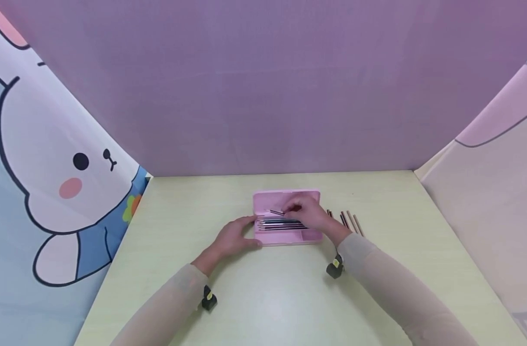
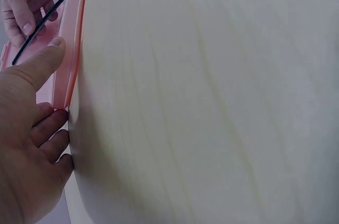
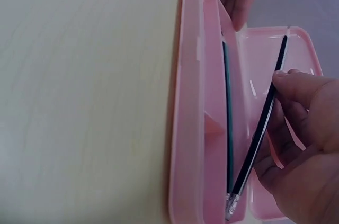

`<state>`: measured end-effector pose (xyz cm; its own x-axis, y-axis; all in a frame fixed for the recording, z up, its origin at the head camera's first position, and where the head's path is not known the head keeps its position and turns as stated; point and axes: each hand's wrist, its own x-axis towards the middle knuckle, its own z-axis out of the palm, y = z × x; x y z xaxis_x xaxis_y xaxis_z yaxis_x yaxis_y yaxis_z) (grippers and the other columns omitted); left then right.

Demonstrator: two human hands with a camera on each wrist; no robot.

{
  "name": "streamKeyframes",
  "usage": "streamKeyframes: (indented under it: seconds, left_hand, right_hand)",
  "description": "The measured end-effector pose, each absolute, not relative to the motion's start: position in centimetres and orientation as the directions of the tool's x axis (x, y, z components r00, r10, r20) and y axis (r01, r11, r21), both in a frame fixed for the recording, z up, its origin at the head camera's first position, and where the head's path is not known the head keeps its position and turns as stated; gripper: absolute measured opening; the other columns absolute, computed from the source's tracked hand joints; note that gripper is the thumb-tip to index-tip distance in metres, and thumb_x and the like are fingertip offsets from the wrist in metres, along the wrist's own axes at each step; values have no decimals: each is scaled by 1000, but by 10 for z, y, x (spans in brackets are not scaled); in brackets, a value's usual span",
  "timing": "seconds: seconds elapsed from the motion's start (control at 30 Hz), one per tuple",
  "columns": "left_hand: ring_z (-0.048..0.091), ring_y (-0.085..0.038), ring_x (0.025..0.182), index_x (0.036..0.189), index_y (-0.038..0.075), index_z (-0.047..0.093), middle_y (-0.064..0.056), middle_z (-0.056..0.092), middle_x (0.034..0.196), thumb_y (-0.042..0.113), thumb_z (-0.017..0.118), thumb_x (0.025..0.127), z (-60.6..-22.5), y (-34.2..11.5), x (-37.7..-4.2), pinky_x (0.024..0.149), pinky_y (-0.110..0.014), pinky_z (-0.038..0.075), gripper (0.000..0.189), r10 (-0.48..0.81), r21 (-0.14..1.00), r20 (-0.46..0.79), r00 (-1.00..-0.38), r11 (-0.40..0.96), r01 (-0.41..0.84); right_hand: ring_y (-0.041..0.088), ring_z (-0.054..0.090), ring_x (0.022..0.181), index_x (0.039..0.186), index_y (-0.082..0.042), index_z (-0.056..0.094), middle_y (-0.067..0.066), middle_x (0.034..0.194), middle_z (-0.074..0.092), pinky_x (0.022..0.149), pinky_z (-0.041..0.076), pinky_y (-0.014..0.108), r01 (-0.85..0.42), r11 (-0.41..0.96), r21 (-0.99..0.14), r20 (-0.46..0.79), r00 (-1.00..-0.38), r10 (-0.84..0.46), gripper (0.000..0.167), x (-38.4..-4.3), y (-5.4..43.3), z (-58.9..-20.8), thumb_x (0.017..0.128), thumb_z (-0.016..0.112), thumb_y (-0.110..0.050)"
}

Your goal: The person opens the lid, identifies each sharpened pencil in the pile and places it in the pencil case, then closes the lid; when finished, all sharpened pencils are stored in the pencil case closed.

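Observation:
A pink pencil case [image 1: 274,238] lies with its lid [image 1: 268,199] folded back. Several dark pencils [image 1: 281,225] lie side by side in it; a green one [image 3: 229,118] shows in the right wrist view. My right hand [image 1: 308,211] pinches a dark pencil [image 3: 259,131] between thumb and fingers, over the case and lid. That pencil slants, its silver eraser end [image 3: 232,205] low by the case. At the case's left end rests my left hand [image 1: 232,238], its thumb [image 2: 50,60] on the front rim and its other fingers relaxed against the end.
More pencils [image 1: 352,222], dark and wood-coloured, lie on the pale table [image 1: 185,202] to the right of the case, partly behind the right wrist. A purple panel [image 1: 263,96] rises at the back, with cartoon-printed sheets [image 1: 51,168] at the sides.

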<state>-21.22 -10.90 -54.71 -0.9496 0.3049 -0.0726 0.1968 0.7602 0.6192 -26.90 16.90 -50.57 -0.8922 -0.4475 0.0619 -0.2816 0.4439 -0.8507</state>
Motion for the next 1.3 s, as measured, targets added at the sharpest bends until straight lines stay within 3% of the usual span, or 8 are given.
streamKeyframes:
  seconds: [0.33,0.7,1.3]
  left_hand:
    - [46,-32,145,156,19,46,-8,52,155,46,85,80,-546,-108,-213,121,-51,37,89,311,613,-72,-948,763,204]
    - [47,-31,145,155,19,46,-7,52,155,45,86,80,-548,-107,-213,121,-50,38,89,305,616,-70,-950,762,200]
    - [46,-33,145,155,18,47,-9,52,155,44,86,80,-546,-107,-213,121,-51,38,88,313,619,-65,-947,757,208]
  right_hand:
    - [16,69,97,106,-8,77,2,102,75,91,60,31,-262,489,-832,-2,-880,-476,18,-265,164,-516,89,77,-2]
    - [16,71,94,103,-5,76,4,99,76,87,61,29,-376,572,-729,59,-867,-495,13,-258,159,-520,90,76,-2]
    - [13,72,99,103,-15,80,-4,102,78,90,61,29,-447,637,-628,40,-836,-547,12,-258,154,-520,93,76,-10]
